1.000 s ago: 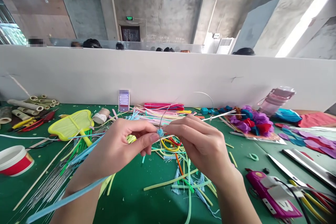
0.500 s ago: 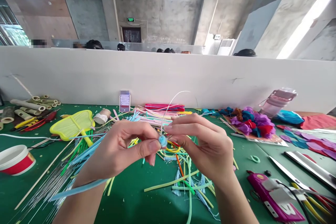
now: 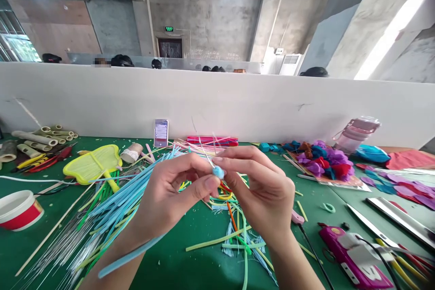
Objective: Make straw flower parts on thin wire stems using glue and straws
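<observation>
Between my two hands is a small fuzzy light-blue ball (image 3: 218, 172), like a coil of chenille stem. My left hand (image 3: 181, 186) pinches it between thumb and index finger. Thin pale wire (image 3: 203, 146) rises from the ball, leaning up to the left. The fingers of my right hand (image 3: 263, 186) are closed at the wire's base, right beside the ball; their tips are partly hidden. Across my left wrist runs a blue chenille stem (image 3: 129, 256), its far end hidden behind the hand.
Blue chenille stems (image 3: 118, 201) and bare wires (image 3: 57, 249) lie at left, near a paper cup (image 3: 20, 210) and yellow net (image 3: 91, 163). A phone (image 3: 161, 133) leans on the white partition (image 3: 217, 104). At right are scissors (image 3: 372, 226), a magenta power strip (image 3: 353, 258) and coloured petals (image 3: 326, 158).
The ball and both hands have shifted slightly right and up. The wire, curved to the right before, now leans left and is straighter. A pink handle with a black cord shows beside my right wrist.
</observation>
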Motion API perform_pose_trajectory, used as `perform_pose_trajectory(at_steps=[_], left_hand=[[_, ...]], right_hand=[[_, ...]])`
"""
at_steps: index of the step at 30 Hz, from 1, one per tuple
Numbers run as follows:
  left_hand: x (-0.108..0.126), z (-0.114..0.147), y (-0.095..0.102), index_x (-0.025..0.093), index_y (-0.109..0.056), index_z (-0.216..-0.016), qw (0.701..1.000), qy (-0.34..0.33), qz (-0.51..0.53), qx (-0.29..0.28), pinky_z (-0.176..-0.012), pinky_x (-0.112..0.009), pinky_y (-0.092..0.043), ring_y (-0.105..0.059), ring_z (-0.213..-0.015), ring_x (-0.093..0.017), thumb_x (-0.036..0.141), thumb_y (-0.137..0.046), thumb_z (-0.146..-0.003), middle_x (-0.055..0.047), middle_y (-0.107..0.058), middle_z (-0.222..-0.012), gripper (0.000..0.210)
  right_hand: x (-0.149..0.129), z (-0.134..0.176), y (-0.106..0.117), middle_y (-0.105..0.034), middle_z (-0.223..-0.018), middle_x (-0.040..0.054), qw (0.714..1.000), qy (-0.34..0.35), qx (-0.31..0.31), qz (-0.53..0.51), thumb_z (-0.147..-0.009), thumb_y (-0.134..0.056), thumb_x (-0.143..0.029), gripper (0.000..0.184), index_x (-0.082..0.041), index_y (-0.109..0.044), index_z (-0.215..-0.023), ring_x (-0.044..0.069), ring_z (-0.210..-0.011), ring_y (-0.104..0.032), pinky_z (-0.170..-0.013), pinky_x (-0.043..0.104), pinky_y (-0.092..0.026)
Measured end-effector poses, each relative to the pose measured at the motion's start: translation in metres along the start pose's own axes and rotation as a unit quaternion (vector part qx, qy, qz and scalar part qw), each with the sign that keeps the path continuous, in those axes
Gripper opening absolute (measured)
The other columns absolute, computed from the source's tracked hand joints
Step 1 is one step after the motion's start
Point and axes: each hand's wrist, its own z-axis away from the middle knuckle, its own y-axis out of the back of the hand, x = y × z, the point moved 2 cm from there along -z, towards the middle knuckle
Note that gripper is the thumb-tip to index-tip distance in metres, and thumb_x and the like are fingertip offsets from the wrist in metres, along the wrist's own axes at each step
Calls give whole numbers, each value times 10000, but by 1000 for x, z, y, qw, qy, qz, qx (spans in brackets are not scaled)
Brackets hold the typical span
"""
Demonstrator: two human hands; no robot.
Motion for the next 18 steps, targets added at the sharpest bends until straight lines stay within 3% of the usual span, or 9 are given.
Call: perform_pose_trajectory(at_steps=[4,6,11,18], left_hand=[[3,-1,-3,243,-691,-938,992,-55,-112,35,-603,-173,-499,-624,-657,-78,206,-631,-958,41,-692,-762,73],[3,-1,-3,232,-687,-939,984,-71,-156,38,-621,-188,-505,-622,-669,-84,202,-629,-956,35,-695,-788,67],[3,-2,-4,232,-665,-918,976,-69,-205,18,-611,-183,-489,-608,-654,-78,195,-603,-970,52,-672,-761,89],[1,-2,-5,265,-691,-998,951,-42,-307,21,-599,-163,-484,-643,-686,-73,248,-615,-971,69,-710,-810,82]], right_hand=[[-5,0,1,-739,-1128,25,996,-55,-57,-28,-973,-516,-99,332,-263,-741,-1154,174,-1091,-673,-938,341,-545],[-5,1,1,-742,-1143,31,994,-78,-64,-50,-980,-548,-171,266,-246,-737,-1152,191,-1109,-674,-961,353,-546],[-1,3,-2,-768,-1025,-15,996,-78,-20,-33,-939,-652,-160,184,-259,-737,-1069,139,-950,-719,-838,263,-576],[4,2,-3,-756,-887,-1,991,-41,33,119,-955,-611,-159,90,-185,-695,-974,92,-753,-682,-698,208,-537]])
